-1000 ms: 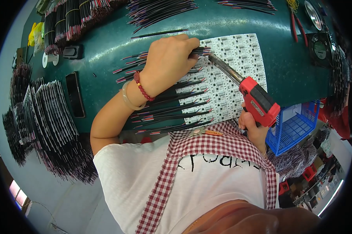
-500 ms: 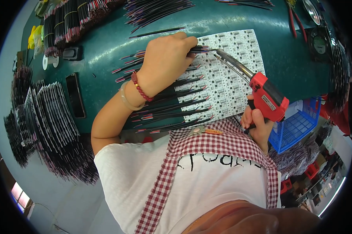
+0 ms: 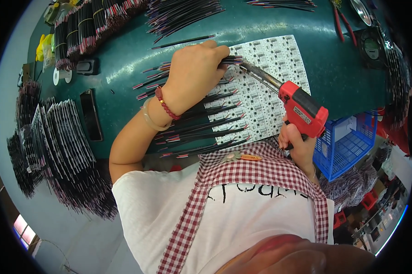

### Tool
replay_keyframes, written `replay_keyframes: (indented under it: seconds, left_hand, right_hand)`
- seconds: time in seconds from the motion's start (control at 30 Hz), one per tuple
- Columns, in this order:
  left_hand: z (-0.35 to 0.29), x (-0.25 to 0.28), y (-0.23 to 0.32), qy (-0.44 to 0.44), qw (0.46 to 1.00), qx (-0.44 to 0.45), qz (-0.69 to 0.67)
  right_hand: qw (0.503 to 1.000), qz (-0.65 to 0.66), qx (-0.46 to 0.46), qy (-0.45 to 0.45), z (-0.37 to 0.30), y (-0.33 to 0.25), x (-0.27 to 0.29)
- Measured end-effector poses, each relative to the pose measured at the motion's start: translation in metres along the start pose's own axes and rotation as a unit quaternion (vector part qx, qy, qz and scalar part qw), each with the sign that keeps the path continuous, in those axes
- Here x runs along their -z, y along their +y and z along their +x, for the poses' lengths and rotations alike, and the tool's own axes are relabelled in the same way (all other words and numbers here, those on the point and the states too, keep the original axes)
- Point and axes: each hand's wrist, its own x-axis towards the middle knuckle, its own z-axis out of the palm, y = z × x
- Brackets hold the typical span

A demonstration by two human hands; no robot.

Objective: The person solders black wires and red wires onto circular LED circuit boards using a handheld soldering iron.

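Pinched in my left hand [image 3: 197,68] is a black cable [image 3: 233,60], its stripped wire ends pointing right over a white circuit board panel [image 3: 279,68]. My right hand [image 3: 297,144] grips a red and black soldering gun [image 3: 304,109], fingers wrapped round its handle. The gun's tip lies close to the cable's wire ends at the panel's upper left; whether they touch is too small to tell. More black cables [image 3: 206,133] with red and white wire ends lie in rows below my left hand, their right ends over the panel's left edge.
Loose cables [image 3: 183,16] are heaped at the back, beside tied cable bundles [image 3: 85,27]. A phone [image 3: 91,114] and a solder spool [image 3: 62,76] lie at left near stacked wired boards [image 3: 64,137]. Red-handled pliers [image 3: 344,25] sit back right; a blue crate [image 3: 347,146] stands at right.
The soldering gun and my right hand have shifted left, bringing the tip farther along the wire ends. My left hand keeps its pinch with hardly any movement.
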Motion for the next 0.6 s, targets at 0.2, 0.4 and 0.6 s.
replay_keyframes:
  seconds: [0.2, 0.4, 0.6]
  left_hand:
    - [-0.001, 0.002, 0.0, -0.007, 1.0, 0.002, -0.001]
    - [-0.004, 0.003, 0.002, -0.013, 1.0, 0.006, 0.003]
    - [-0.006, 0.005, -0.001, -0.009, 0.999, 0.022, -0.038]
  right_hand:
    - [1.0, -0.002, 0.024, -0.014, -0.003, -0.003, 0.005]
    - [0.999, 0.019, 0.034, -0.018, -0.003, 0.001, 0.007]
    - [0.998, 0.049, 0.033, -0.014, -0.006, -0.001, 0.009]
